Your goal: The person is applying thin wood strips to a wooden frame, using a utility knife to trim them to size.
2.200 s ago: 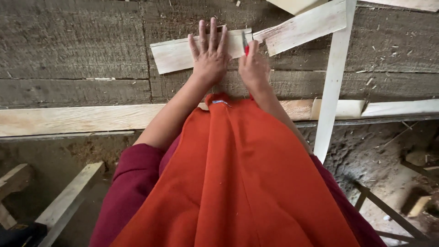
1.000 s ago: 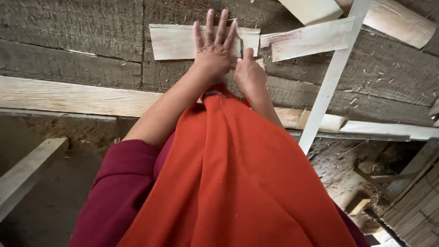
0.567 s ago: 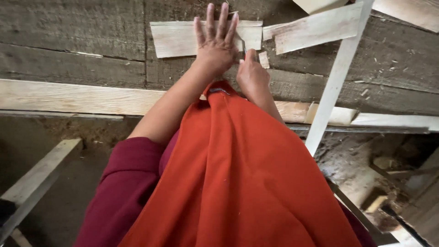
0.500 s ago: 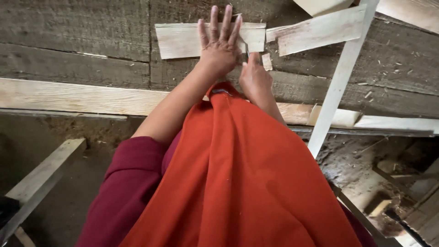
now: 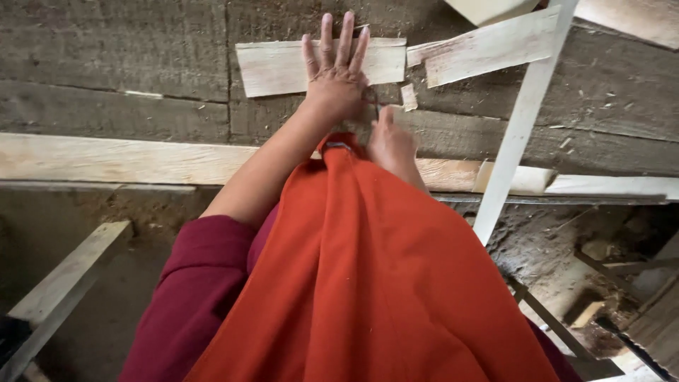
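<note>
My left hand [image 5: 336, 71] lies flat, fingers spread, on a short pale wooden board [image 5: 276, 67] that rests on rough grey timbers [image 5: 106, 56]. My right hand [image 5: 392, 145] sits just below the board's right end, curled shut around a thin dark tool [image 5: 373, 102] whose kind I cannot make out. A small pale offcut [image 5: 408, 97] lies loose beside the board's right end. A second pale board [image 5: 488, 49] lies tilted further right, apart from the first.
A white slat [image 5: 520, 134] runs diagonally down from the top right. A long pale plank [image 5: 106, 159] edges the timbers. My orange cloth [image 5: 368, 283] and maroon sleeve fill the lower middle. Dirt and wood scraps [image 5: 587, 311] lie at bottom right, a beam [image 5: 64, 283] at bottom left.
My right hand has drawn back from the board's right end toward me. A small offcut now lies separate between the two boards. My left hand stays flat on the board.
</note>
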